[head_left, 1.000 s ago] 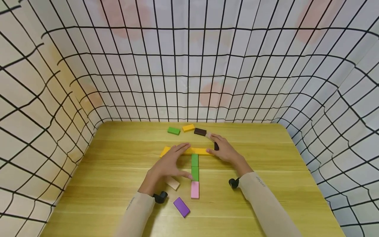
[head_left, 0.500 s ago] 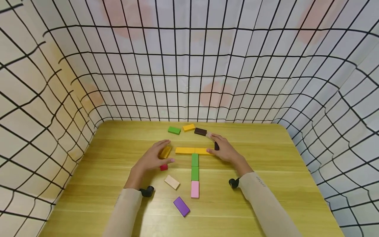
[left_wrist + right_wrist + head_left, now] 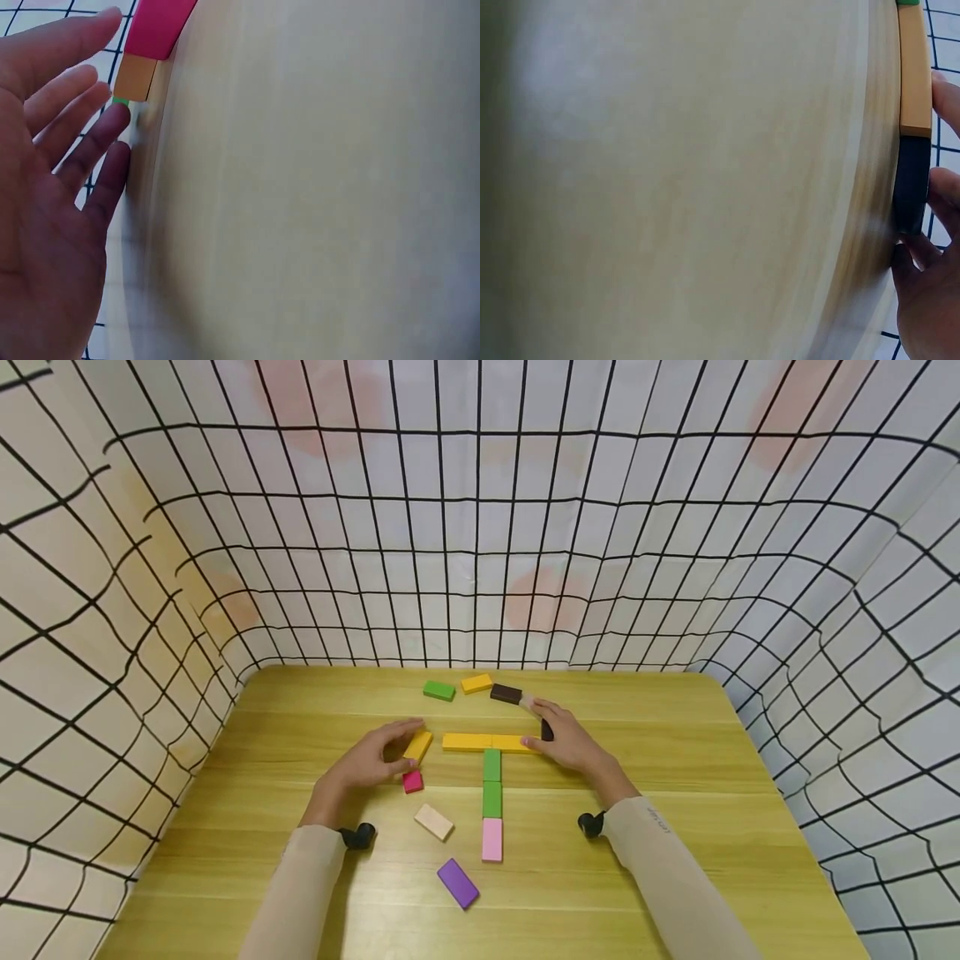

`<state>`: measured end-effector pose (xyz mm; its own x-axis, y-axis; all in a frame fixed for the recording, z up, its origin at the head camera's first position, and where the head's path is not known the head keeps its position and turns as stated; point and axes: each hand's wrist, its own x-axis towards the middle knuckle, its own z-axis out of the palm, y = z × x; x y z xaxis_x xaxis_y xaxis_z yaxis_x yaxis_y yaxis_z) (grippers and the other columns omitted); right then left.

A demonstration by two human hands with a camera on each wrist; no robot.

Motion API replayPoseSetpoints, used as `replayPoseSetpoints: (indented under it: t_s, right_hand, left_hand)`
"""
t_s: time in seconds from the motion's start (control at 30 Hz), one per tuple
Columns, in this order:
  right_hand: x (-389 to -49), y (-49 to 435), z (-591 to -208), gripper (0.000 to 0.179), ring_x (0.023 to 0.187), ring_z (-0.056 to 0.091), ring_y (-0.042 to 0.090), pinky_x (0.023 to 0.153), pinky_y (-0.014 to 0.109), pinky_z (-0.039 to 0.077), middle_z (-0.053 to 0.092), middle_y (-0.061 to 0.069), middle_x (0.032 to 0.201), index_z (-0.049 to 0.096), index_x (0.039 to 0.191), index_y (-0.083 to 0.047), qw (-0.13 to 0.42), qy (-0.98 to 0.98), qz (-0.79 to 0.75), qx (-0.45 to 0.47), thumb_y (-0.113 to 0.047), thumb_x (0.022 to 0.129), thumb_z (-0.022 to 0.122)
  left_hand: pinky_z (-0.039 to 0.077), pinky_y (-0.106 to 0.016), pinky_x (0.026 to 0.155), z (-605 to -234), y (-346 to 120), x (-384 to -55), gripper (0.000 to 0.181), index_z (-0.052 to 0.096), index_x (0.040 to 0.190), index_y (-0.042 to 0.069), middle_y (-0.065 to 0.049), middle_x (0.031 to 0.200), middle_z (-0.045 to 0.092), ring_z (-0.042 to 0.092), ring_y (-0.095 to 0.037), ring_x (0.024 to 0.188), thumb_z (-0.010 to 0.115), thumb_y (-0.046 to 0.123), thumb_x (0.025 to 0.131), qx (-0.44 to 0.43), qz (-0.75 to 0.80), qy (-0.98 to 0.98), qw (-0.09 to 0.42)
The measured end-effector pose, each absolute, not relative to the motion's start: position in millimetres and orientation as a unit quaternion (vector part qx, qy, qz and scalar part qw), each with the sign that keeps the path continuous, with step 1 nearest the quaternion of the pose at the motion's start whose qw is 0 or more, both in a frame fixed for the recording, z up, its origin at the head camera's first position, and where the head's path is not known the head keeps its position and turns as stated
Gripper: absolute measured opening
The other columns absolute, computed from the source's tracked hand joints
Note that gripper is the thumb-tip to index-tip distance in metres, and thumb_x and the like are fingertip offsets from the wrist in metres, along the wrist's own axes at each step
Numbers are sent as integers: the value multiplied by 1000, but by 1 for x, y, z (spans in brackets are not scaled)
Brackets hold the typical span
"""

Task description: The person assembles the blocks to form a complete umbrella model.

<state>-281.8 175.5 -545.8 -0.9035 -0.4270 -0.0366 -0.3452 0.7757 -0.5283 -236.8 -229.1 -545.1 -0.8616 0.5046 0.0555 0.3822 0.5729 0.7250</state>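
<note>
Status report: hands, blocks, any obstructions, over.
Left hand around separate yellow block, grip unclear. Right hand at black block ending yellow row. Possible snag: red block close by.

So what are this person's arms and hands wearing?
Both the left hand and the right hand are ungloved. The left sleeve and right sleeve are long and beige; the right one carries small dark lettering near its cuff, too small to read. A small, rounded black device sits at the left wrist and another at the right.
</note>
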Motion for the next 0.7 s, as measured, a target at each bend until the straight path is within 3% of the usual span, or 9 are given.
replayPoseSetpoints:
  t_s: [0.33, 0.7]
  right_hand:
    - [-279, 175, -545, 85, 156, 23, 41, 125, 63, 23, 23, 10, 171, 28, 164, -11, 85, 937, -270, -206, -53, 99, 63]
    - [-278, 175, -543, 84, 156, 23, 43, 124, 65, 23, 24, 11, 171, 29, 163, -9, 80, 937, -271, -205, -51, 99, 63]
  left_hand:
    - [31, -64, 120, -549, -231, -238, 67, 46, 156, 18, -11, 162, 42, 45, -36, 140, 73, 22, 95, 253, 372, 887, 106]
    - [34, -63, 119, -547, -228, -241, 69, 45, 156, 11, -12, 158, 42, 47, -36, 137, 75, 18, 94, 250, 382, 884, 99]
